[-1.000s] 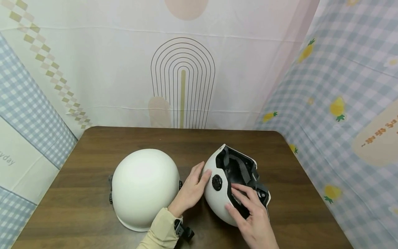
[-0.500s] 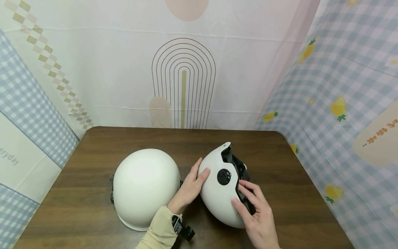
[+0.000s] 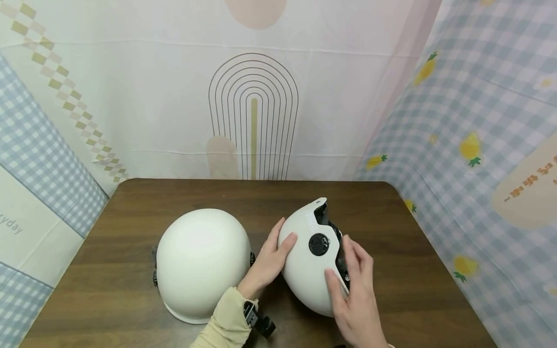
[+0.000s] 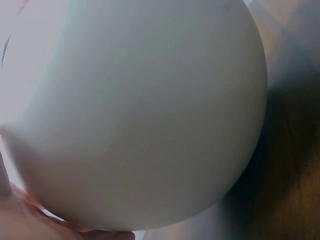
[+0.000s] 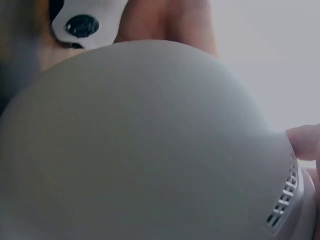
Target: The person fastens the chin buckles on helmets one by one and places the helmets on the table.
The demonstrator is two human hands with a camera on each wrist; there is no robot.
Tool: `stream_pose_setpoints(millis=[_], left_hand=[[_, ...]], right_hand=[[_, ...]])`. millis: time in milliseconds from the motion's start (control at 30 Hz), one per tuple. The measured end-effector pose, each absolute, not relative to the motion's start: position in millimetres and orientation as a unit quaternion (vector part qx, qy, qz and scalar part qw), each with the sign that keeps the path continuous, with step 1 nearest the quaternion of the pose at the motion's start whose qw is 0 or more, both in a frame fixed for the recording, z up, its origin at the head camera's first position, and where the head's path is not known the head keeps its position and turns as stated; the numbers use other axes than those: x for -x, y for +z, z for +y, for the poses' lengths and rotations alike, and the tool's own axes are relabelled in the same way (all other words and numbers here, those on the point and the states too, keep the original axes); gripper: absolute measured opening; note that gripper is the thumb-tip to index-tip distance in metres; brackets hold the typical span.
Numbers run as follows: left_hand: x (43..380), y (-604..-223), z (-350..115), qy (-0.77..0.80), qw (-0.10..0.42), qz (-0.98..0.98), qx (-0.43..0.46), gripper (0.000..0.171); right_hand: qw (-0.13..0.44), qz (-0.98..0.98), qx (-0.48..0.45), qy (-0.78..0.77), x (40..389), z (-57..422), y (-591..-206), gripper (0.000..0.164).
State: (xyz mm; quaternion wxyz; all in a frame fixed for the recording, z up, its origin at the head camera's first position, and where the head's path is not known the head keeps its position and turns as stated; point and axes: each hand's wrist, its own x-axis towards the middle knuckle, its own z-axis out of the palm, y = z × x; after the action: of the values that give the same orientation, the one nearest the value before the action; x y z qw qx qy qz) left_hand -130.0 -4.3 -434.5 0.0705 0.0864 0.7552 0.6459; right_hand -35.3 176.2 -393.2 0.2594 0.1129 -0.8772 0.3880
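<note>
A white helmet [image 3: 304, 275] with a round black knob [image 3: 319, 244] on its side lies tipped over on the table, its black-lined opening turned to the right. Against its left side rests my left hand [image 3: 266, 263], fingers extended along the shell. My right hand [image 3: 358, 290] is at the opening's edge, thumb against the shell and fingers fairly straight beside the rim. In the right wrist view, the smooth shell [image 5: 150, 130] fills the middle, with a slotted vent [image 5: 282, 202] near the right hand's fingers [image 5: 305, 142]. The left wrist view shows mostly shell [image 4: 150, 115].
To the left, a second white helmet [image 3: 202, 263] stands dome up, with black fittings at its sides. Both helmets are on a brown wooden table [image 3: 413, 290]. A patterned white cloth [image 3: 165, 96] hangs behind it, and a blue checked cloth [image 3: 457, 96] hangs on the right.
The right-hand helmet has turned, so its opening now faces more to the right and less of the lining shows. My right fingers have come out from inside the rim.
</note>
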Motion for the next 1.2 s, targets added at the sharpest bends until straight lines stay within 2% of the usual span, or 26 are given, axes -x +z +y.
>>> stream_pose_setpoints(millis=[133, 433, 800, 1200], left_hand=[[130.6, -432.6, -4.0, 0.629, 0.071, 0.768, -0.1, 0.075], [130.7, -430.2, -2.7, 0.615, 0.071, 0.774, -0.134, 0.077], [130.9, -424.6, -3.9, 0.602, 0.068, 0.785, -0.131, 0.076], [127.9, -413.4, -5.0, 0.588, 0.044, 0.795, -0.142, 0.076]], right_hand=[[0.295, -0.881, -0.155, 0.337, 35.9, 175.4, -393.6, 0.059], [0.316, -0.863, -0.152, 0.364, 37.4, 178.2, -393.3, 0.058], [0.269, -0.868, -0.107, 0.403, 35.8, 177.9, -389.6, 0.063], [0.231, -0.826, -0.079, 0.509, 38.0, 182.4, -380.2, 0.058]])
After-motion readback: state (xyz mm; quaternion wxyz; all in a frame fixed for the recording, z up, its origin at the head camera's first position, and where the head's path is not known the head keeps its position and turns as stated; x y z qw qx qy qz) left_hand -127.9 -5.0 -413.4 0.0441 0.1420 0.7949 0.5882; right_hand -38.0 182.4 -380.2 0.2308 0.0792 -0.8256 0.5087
